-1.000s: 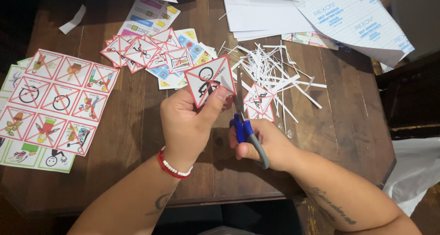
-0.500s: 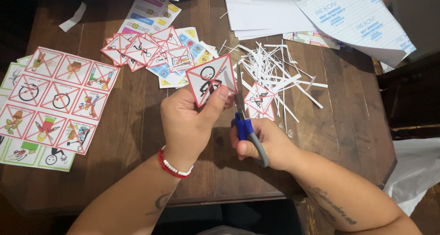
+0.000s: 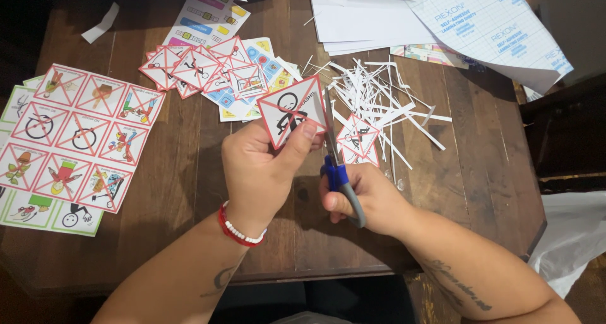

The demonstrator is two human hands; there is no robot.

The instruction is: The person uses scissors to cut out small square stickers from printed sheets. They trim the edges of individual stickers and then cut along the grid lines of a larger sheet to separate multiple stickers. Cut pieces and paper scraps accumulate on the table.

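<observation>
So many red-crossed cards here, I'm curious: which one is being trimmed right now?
The card pinched in the left hand, with the scissors in the right hand at its edge. The other cut cards lie on the table.

Uncut sheet of cards (image 3: 72, 144) at the table's (image 3: 189, 172) left, pile of cut cards (image 3: 202, 68) behind the held card (image 3: 291, 109), paper strips (image 3: 385, 103) to its right, laminating sheets (image 3: 499, 27) at far right, scissors (image 3: 338, 172) just right of the card.
</observation>
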